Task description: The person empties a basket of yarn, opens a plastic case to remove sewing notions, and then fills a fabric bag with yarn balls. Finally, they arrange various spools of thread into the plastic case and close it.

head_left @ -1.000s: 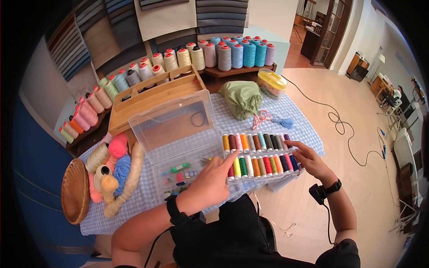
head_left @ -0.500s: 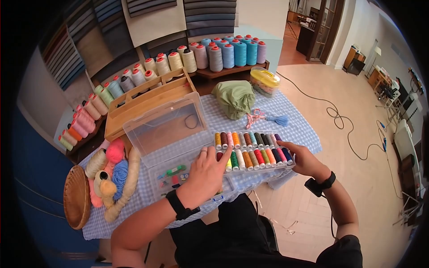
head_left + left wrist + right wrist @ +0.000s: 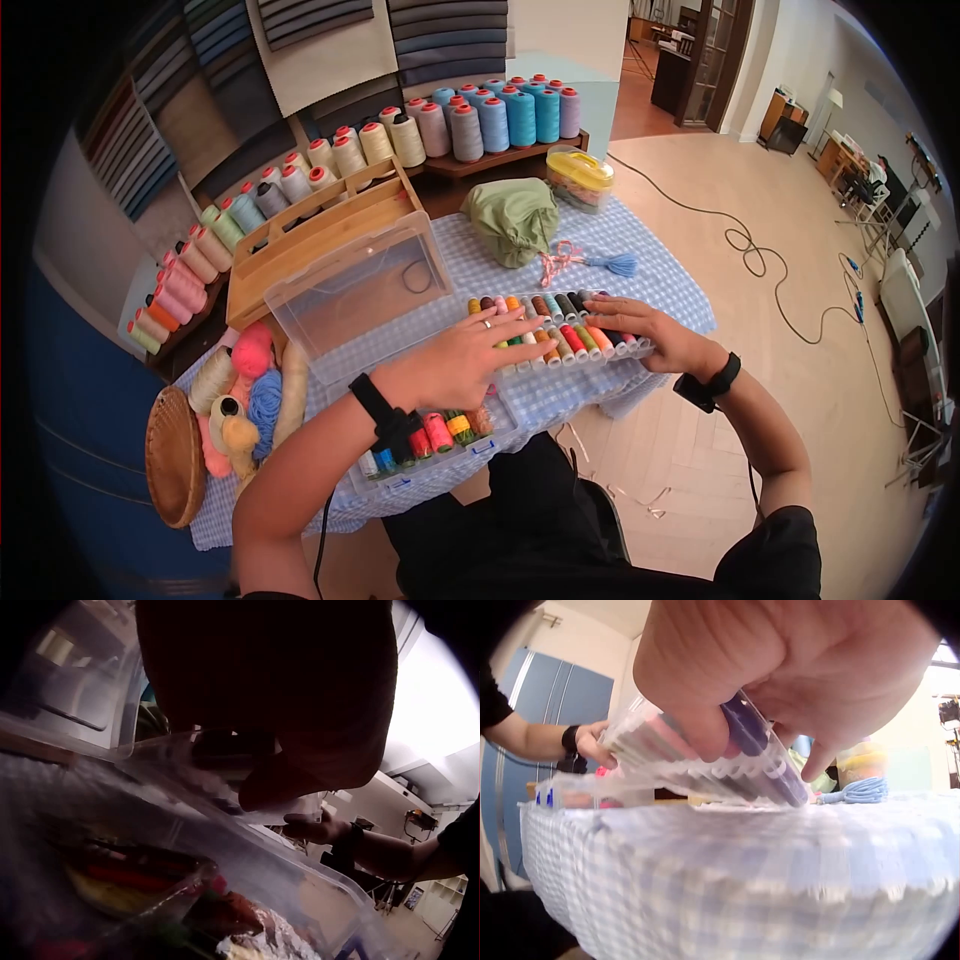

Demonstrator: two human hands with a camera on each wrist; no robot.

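A clear tray (image 3: 545, 366) carries two rows of small colourful thread spools (image 3: 575, 345). My left hand (image 3: 445, 358) holds its left part, fingers spread over the spools; the left wrist view shows the thumb (image 3: 262, 787) low against its side. My right hand (image 3: 665, 338) grips the right end, fingers across the top; in the right wrist view the thumb and fingers straddle the corner. There the tray slants, its left end higher than its right. Below my left wrist, a clear box (image 3: 507, 412) with its lid (image 3: 350, 290) raised contains wrapped thread bundles (image 3: 438, 432).
Behind the tray lie a green drawstring bag (image 3: 512, 222), a blue tassel (image 3: 612, 264) and a yellow-lidded tub (image 3: 580, 178). A wooden organizer (image 3: 320, 250) and large thread cones (image 3: 465, 133) line the back. Yarn (image 3: 262, 400) and a wicker basket (image 3: 172, 455) sit left.
My left hand goes from pointing a finger at the spools to spreading over the tray's left part. My right fingers move further over its right end. Wrapped bundles in the box come into view.
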